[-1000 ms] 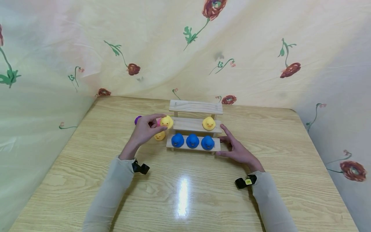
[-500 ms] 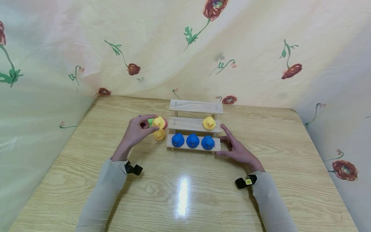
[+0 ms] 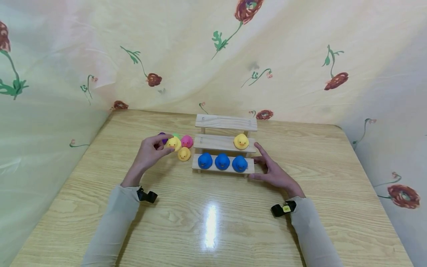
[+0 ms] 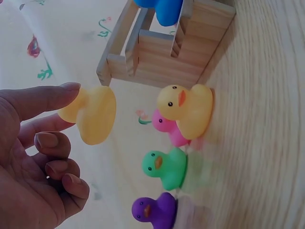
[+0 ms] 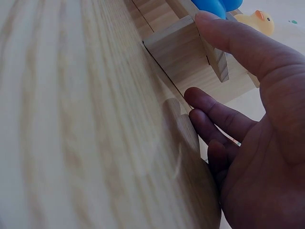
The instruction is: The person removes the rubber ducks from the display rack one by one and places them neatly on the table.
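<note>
In the head view my left hand [image 3: 149, 152] pinches a yellow rubber duck [image 3: 174, 144] between thumb and finger. The left wrist view shows this duck [image 4: 98, 117] held in the air, apart from the other ducks. My right hand [image 3: 275, 173] rests at the right end of a three-step wooden shelf [image 3: 213, 142], fingers extended. In the right wrist view its thumb [image 5: 238, 38] touches the lowest step, with the other fingers by the side panel. One yellow duck [image 3: 241, 141] sits at the right of the middle step. Three blue ducks [image 3: 222, 161] line the lowest step.
Left of the shelf, on the wooden table [image 3: 186, 215], stand an orange-yellow duck [image 3: 184, 154], a pink duck [image 3: 187, 141], a green duck [image 4: 167, 167] and a purple duck [image 4: 155, 210]. Behind the table hangs a flowered cloth [image 3: 186, 55].
My left hand has moved left, away from the middle step, carrying the yellow duck over the loose ducks. The pink duck has come into fuller view. My right hand stays in place.
</note>
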Motion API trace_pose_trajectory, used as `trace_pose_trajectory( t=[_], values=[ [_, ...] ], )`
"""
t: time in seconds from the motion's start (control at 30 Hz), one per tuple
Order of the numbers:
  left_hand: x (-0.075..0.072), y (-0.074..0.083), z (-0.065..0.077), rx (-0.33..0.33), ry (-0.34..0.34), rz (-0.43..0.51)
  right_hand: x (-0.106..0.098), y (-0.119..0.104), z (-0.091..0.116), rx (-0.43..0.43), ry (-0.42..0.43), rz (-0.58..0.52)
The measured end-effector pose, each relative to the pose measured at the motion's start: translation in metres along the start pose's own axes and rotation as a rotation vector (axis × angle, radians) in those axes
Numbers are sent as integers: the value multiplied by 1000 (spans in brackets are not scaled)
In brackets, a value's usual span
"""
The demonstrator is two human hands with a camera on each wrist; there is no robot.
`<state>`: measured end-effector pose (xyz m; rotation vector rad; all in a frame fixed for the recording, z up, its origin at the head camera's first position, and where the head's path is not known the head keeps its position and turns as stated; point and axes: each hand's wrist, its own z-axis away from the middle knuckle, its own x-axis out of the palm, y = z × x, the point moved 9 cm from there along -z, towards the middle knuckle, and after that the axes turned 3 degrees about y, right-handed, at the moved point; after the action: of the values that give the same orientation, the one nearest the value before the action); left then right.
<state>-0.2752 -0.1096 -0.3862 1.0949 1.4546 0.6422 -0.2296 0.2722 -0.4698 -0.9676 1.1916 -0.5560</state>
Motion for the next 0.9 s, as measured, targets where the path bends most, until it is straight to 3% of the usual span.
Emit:
trace_pose_trajectory(
  t=[0.2,0.7,0.9],
  values=[
    [-2,-10,3,13,8,-22,1,2,2,-4,8,4],
    [8,-44,5,-93,-48,-23,4,3,2,-52,14,9],
    [11,-53,6,-96,-55,-28,6,4,3,-64,18,15]
  ],
)
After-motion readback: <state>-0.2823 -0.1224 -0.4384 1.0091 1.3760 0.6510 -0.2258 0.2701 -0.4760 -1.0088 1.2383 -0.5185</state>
